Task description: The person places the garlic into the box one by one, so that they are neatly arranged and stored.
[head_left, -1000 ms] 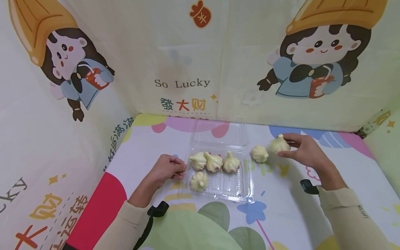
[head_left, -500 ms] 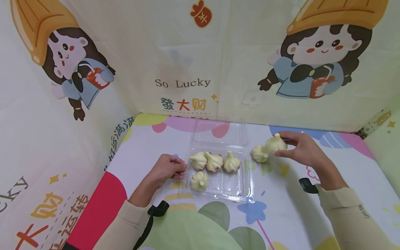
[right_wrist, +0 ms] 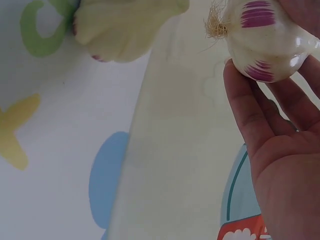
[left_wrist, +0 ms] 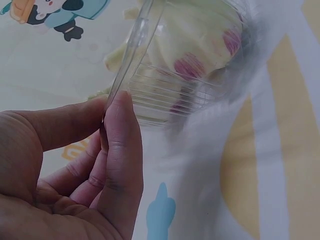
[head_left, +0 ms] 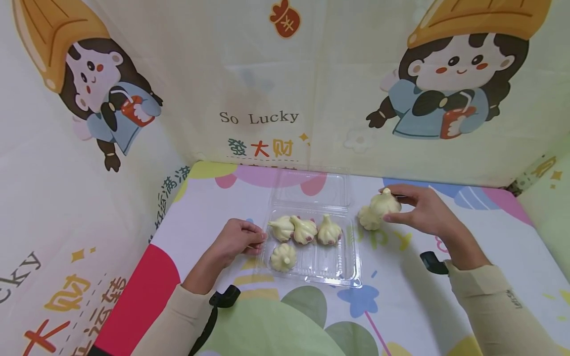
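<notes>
Head view, nearest first: right sleeve (head_left: 494, 301) carries dark print, too small to read. Left hand (head_left: 238, 241): thumb and finger narrow, pinching the left rim of a clear plastic box (head_left: 343, 281). Right hand (head_left: 425, 210): thumb and fingers a bulb apart, gripping a garlic bulb (head_left: 385, 204) at their tips, above the tabletop (head_left: 409, 306). Its stem stands up here; in right wrist view, roots by the leftmost visible finger, stem opposite, long axis across the fingers. Green-yellow letters below those fingertips, partly covered. Loose bulb (head_left: 366, 220) just left of them, partly hidden; right wrist view shows a gap between the two. Four bulbs (head_left: 283, 258) in the box, right of the left fingers; leftmost stem aims at them. Room: tabletop between box and right wrist; right table edge well off from the fingers. Beyond both hands, backdrop (head_left: 267, 64) reads "So Lucky", 發大财
</notes>
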{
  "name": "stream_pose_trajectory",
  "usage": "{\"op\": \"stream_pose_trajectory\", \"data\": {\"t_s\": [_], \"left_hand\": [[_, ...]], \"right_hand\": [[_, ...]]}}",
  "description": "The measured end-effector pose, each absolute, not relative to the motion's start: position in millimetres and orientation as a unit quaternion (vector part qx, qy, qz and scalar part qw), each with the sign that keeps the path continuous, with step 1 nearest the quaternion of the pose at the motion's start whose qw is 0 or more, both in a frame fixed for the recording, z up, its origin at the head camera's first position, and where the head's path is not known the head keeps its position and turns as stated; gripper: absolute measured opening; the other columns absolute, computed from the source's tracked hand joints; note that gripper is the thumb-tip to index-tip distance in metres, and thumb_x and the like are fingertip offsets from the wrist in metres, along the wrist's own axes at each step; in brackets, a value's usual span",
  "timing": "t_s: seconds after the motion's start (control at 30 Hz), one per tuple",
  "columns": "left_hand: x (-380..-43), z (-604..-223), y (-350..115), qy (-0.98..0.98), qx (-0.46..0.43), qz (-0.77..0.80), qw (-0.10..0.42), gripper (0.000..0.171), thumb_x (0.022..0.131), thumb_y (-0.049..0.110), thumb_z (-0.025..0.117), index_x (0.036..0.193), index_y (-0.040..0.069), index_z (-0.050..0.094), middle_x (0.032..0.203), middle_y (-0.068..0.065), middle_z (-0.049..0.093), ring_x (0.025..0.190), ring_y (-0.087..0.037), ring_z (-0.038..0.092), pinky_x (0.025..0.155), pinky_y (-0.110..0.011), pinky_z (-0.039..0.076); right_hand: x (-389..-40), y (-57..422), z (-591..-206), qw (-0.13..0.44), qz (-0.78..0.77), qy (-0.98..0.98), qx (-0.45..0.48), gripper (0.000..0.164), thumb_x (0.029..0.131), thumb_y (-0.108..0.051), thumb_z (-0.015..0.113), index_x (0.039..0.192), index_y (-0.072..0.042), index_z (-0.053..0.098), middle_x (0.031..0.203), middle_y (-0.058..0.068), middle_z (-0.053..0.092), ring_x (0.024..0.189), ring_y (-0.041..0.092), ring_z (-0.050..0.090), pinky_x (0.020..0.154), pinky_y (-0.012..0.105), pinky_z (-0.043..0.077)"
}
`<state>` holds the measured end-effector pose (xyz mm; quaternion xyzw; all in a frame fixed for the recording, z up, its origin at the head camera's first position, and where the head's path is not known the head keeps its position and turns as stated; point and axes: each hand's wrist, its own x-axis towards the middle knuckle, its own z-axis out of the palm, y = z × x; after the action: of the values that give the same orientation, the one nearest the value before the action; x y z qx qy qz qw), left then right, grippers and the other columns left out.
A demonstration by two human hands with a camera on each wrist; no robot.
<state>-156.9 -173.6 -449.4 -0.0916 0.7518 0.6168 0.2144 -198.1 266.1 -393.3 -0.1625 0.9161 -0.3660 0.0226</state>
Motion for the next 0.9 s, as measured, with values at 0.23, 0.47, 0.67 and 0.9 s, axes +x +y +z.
{"op": "stream_pose_trajectory", "data": {"t_s": [0.23,0.47,0.67,0.9], "left_hand": [[-156.5,-449.0,-174.0,0.754,-0.092,0.614,0.215,0.017,0.096,0.005,0.072,0.103,-0.010,0.070,0.074,-0.006,0.070,0.064,-0.011,0.068,0.063,-0.025,0.065],[-158.4,-449.8,-173.7,0.752,-0.090,0.616,0.218,0.019,0.096,0.006,0.073,0.104,-0.010,0.070,0.073,-0.006,0.070,0.063,-0.011,0.068,0.062,-0.025,0.065],[-158.5,-448.7,-172.2,0.755,-0.088,0.612,0.219,0.018,0.096,0.006,0.073,0.103,-0.010,0.070,0.073,-0.006,0.069,0.062,-0.011,0.067,0.062,-0.025,0.064],[-158.2,-448.3,-172.2,0.759,-0.099,0.606,0.218,0.018,0.095,0.006,0.074,0.103,-0.009,0.070,0.074,-0.007,0.069,0.062,-0.011,0.067,0.062,-0.024,0.064]], "right_hand": [[-193.6,256.0,-393.0,0.014,-0.382,0.905,-0.186,0.057,0.080,-0.019,0.092,0.132,-0.008,0.070,0.131,0.013,0.071,0.108,-0.004,0.062,0.092,-0.003,0.044],[-189.3,245.1,-393.7,-0.013,-0.396,0.883,-0.253,0.056,0.076,-0.007,0.093,0.128,-0.007,0.071,0.125,0.012,0.073,0.103,-0.010,0.061,0.095,0.000,0.047],[-184.7,236.3,-390.1,-0.003,-0.395,0.881,-0.260,0.057,0.076,-0.013,0.095,0.128,-0.010,0.072,0.125,0.009,0.073,0.104,-0.008,0.061,0.096,0.002,0.048],[-179.7,224.2,-390.2,0.022,-0.387,0.885,-0.260,0.056,0.078,-0.017,0.094,0.129,-0.011,0.072,0.128,0.005,0.073,0.107,-0.003,0.062,0.097,0.007,0.050]]}}
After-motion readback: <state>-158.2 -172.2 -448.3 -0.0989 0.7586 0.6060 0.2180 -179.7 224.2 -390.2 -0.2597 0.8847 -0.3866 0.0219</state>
